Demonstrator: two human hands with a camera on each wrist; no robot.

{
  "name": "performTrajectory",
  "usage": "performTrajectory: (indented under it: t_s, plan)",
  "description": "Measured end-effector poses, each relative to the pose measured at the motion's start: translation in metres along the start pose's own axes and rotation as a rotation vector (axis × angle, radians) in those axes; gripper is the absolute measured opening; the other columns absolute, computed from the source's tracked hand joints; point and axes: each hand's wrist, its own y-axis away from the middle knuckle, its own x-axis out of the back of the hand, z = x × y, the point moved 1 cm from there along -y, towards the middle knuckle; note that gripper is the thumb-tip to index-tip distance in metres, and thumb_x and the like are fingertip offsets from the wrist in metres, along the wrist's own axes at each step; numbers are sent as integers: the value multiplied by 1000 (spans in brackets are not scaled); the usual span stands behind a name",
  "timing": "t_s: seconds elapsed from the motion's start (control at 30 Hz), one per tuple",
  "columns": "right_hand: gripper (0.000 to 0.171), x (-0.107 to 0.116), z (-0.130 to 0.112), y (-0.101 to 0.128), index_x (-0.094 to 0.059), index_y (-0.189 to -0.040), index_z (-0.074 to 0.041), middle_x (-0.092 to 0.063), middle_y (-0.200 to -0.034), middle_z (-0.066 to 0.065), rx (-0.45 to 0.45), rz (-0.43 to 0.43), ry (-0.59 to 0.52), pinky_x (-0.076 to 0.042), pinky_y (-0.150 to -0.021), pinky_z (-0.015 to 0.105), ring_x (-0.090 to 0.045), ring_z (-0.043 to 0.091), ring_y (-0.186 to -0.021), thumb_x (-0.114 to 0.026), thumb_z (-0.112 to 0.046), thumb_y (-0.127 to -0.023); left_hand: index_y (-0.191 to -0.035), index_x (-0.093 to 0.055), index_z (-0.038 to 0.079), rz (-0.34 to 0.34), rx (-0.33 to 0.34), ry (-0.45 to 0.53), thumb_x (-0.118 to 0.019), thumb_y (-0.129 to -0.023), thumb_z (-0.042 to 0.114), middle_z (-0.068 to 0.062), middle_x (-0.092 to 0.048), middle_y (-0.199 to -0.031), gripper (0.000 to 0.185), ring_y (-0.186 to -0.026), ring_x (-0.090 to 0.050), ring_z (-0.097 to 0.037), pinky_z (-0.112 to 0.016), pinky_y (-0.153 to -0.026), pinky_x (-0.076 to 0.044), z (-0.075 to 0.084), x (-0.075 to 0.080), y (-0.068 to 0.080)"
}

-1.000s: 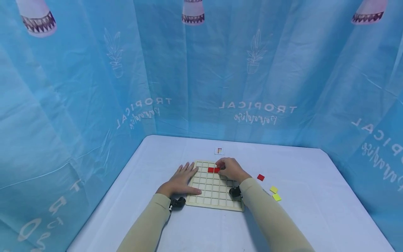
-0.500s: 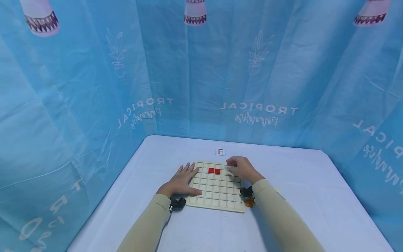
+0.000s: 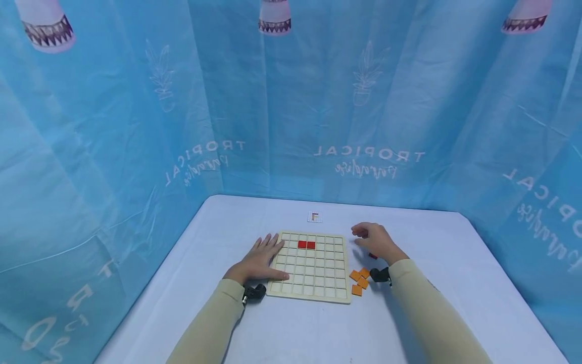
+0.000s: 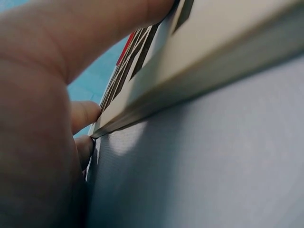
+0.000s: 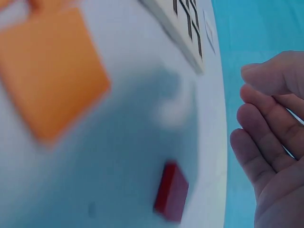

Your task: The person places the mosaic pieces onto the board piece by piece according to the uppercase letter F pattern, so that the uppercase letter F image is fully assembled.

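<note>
My left hand rests with spread fingers on the left side of a pale gridded board. In the left wrist view, its thumb lies over the board's edge. Two red square tiles sit side by side in the board's upper rows. Right of the board, my right hand hovers over the table, fingers loosely bent and holding nothing. Below it lies a loose red tile, mostly covered by the hand in the head view.
Several orange tiles lie by the board's right edge, near the right wrist's black camera. Behind the board is a small card with a coloured grid pattern. A blue curtain surrounds the white table.
My right hand has left the red tiles on the board and moved right, off the board. Orange tiles have come into sight; the yellow tiles are now hidden. The left hand stays put.
</note>
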Motion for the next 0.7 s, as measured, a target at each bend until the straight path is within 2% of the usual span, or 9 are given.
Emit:
performTrajectory:
  t_s: [0.33, 0.5, 0.7]
  plan:
    - [39, 20, 32, 15, -69, -131, -2, -70, -119, 11, -119, -38, -24, -55, -99, 50, -63, 32, -109, -79, -14, -96, -169, -26, 13, 0, 11, -3, -67, -77, 85, -11, -10, -175, 124, -160, 2, -30, -50, -126, 2, -2, 0, -1]
    - [38, 26, 45, 25, -70, -127, -1, -70, -113, 9, -123, -65, -17, -57, -97, 49, -64, 31, -103, -82, -15, -94, -168, -27, 12, 8, 6, 4, -67, -77, 85, -11, -11, -175, 124, -160, 0, -31, -51, -126, 1, -2, -2, -2]
    - [39, 26, 55, 32, -71, -125, -3, -70, -114, 7, -136, -62, -40, -56, -97, 48, -64, 29, -104, -84, -17, -92, -168, -27, 12, 17, 12, 13, -67, -76, 86, -11, -11, -175, 124, -160, 0, -31, -50, -126, 1, -1, -3, -1]
